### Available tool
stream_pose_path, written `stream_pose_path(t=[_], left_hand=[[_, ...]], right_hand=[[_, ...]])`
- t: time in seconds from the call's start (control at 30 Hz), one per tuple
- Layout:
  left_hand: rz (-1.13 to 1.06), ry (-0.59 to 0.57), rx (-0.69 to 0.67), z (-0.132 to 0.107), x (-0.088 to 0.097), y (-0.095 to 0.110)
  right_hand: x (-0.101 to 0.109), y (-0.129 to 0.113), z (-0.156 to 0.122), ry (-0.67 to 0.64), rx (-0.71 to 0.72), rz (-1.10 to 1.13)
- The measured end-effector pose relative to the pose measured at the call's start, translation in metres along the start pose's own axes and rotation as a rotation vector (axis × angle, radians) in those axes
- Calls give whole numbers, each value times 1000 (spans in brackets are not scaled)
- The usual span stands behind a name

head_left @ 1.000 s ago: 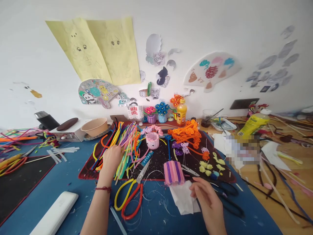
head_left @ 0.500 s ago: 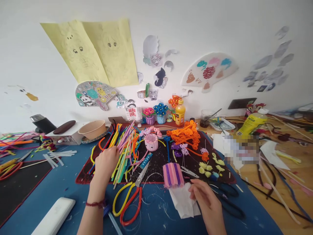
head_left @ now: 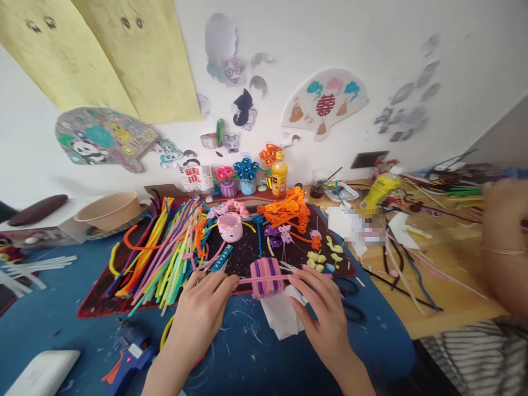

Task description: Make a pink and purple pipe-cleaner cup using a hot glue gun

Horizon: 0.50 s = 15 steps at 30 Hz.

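Note:
A pink pipe cleaner (head_left: 268, 279) runs level between my two hands, in front of a pink-and-purple striped pipe-cleaner piece (head_left: 260, 269). My left hand (head_left: 208, 302) is closed on its left end, fingertips pinched. My right hand (head_left: 322, 313) has its fingers over the right part, with the thumb lower and apart. Under the striped piece lies a white tissue (head_left: 282, 316). Black-handled scissors (head_left: 352, 305) rest just right of my right hand. My left forearm mostly covers the red-and-yellow-handled scissors. Left of it lies a blue glue gun (head_left: 134, 349).
A pile of coloured pipe cleaners (head_left: 165, 253) covers the dark mat's left side. Behind are a pink pot (head_left: 230, 228), orange pipe-cleaner flowers (head_left: 289, 212) and a juice bottle (head_left: 279, 176). Another person's arm (head_left: 503, 247) is at the right edge. A white case (head_left: 45, 374) sits front left.
My left hand has come from the pipe-cleaner pile towards the striped piece, now with a pink pipe cleaner. My right hand has moved onto its other end. The view has shifted right; another person's arm appears.

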State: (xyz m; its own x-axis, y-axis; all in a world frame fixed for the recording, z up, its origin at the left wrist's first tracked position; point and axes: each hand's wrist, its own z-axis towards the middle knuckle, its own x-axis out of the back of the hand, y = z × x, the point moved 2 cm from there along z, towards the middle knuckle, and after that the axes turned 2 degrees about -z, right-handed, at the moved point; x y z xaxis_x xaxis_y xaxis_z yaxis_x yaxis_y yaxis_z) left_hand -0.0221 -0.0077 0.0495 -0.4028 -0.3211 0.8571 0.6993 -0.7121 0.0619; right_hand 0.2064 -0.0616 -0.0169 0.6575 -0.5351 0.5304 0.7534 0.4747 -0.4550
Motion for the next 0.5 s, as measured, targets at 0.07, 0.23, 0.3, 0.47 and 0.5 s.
stream_pose_path(t=[0.07, 0.23, 0.3, 0.47, 0.5], left_hand=[[-31, 6, 7, -3, -12, 8], [-78, 60, 41, -17, -34, 12], [-92, 59, 68, -22, -40, 14], [-101, 97, 130, -25, -48, 22], [-89, 106, 123, -25, -48, 23]], right_hand=[[-4, 7, 5, -98, 0, 53], [-15, 26, 0, -153, -136, 166], [-18, 29, 0, -166, -161, 187], [-23, 36, 3, -171, -199, 284], [-24, 38, 3, -170, -201, 295]])
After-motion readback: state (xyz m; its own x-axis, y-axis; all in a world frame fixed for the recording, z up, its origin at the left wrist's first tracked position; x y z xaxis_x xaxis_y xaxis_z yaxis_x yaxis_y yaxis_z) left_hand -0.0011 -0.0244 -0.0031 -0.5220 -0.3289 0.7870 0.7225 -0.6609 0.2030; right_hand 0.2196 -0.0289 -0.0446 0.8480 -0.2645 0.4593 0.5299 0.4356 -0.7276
